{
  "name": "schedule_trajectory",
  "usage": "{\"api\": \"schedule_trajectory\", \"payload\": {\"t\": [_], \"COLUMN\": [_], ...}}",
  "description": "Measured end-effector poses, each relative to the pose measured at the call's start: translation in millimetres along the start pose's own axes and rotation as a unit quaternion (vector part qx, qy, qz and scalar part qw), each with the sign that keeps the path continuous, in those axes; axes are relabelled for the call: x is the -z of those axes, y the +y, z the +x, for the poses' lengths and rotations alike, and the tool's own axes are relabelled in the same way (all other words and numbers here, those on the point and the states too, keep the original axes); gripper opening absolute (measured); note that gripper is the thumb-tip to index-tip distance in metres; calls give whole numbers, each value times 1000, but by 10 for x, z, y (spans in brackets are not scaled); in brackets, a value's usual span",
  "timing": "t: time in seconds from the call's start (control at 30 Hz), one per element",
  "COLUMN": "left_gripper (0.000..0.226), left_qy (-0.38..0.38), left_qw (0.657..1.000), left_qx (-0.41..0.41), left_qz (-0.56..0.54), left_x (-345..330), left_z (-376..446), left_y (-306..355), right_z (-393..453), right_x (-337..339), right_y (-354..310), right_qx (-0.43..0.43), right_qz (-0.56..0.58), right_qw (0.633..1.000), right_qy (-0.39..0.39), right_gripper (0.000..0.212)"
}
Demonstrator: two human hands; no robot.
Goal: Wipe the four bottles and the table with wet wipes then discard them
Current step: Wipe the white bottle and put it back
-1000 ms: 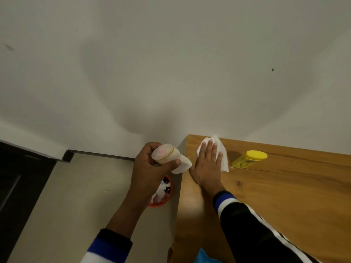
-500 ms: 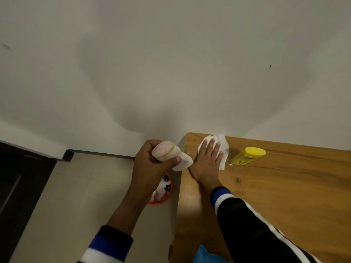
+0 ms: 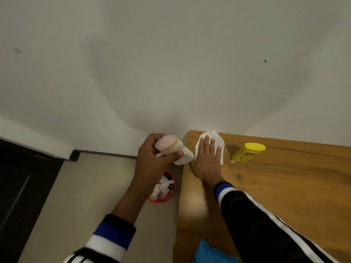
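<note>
My left hand (image 3: 152, 164) grips a white bottle (image 3: 173, 150) with a pale cap, held tilted in the air just off the left edge of the wooden table (image 3: 284, 186). Flat on a white wet wipe (image 3: 212, 139), my right hand (image 3: 207, 158) presses it onto the table's far left corner with straight fingers. A yellow bottle (image 3: 247, 152) stands on the table just right of that hand. No other bottles are in view.
An orange bin (image 3: 165, 188) holding crumpled white wipes sits on the floor below my left hand, against the table's side. A blue wipes pack (image 3: 210, 253) lies at the table's near edge. A white wall rises directly behind; a dark door is at far left.
My right hand has slid the wipe a little farther toward the table's back corner. The left hand keeps the white bottle in much the same place.
</note>
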State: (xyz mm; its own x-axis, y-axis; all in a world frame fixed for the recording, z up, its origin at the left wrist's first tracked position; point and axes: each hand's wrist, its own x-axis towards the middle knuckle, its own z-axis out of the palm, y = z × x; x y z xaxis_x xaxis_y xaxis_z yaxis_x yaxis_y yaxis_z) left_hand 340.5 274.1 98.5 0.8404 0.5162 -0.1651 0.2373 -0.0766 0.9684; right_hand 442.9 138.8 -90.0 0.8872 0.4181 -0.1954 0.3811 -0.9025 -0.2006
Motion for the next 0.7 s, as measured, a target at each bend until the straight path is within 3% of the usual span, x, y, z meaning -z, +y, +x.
{"api": "schedule_trajectory", "payload": {"t": [0.07,0.17,0.27,0.33,0.4,0.5,0.53,0.6,0.63,0.7], "left_gripper": [47,46,44,44,44,43,43,43,44,45], "left_qy": [6,7,2,-3,-7,-10,-8,-7,-6,-1], "left_qw": [1000,999,999,999,999,999,999,998,999,999], "left_qx": [2,11,8,6,5,6,6,12,14,12], "left_qz": [5,-34,-39,-36,-44,-45,-50,-55,-49,-30], "left_x": [5,-6,-62,-111,-148,-158,-151,-139,-145,-173], "left_z": [-19,-65,-126,-158,-184,-234,-255,-285,-299,-340], "left_y": [8,7,48,108,149,177,173,152,139,142], "right_z": [-39,-453,-865,-921,-875,-921,-1000,-1215,-1281,-1271], "right_x": [-9,-193,-273,-257,-217,-158,-196,-310,-301,-227], "right_y": [-65,-197,11,218,379,414,362,289,340,528], "right_qx": [-18,131,301,364,339,141,164,326,363,279], "right_qz": [16,34,41,66,69,120,117,67,50,102], "right_qw": [1000,991,952,929,938,980,976,940,928,952], "right_qy": [-5,6,29,16,34,71,81,74,67,78], "right_gripper": [79,69,57,58,62,58,57,54,53,54]}}
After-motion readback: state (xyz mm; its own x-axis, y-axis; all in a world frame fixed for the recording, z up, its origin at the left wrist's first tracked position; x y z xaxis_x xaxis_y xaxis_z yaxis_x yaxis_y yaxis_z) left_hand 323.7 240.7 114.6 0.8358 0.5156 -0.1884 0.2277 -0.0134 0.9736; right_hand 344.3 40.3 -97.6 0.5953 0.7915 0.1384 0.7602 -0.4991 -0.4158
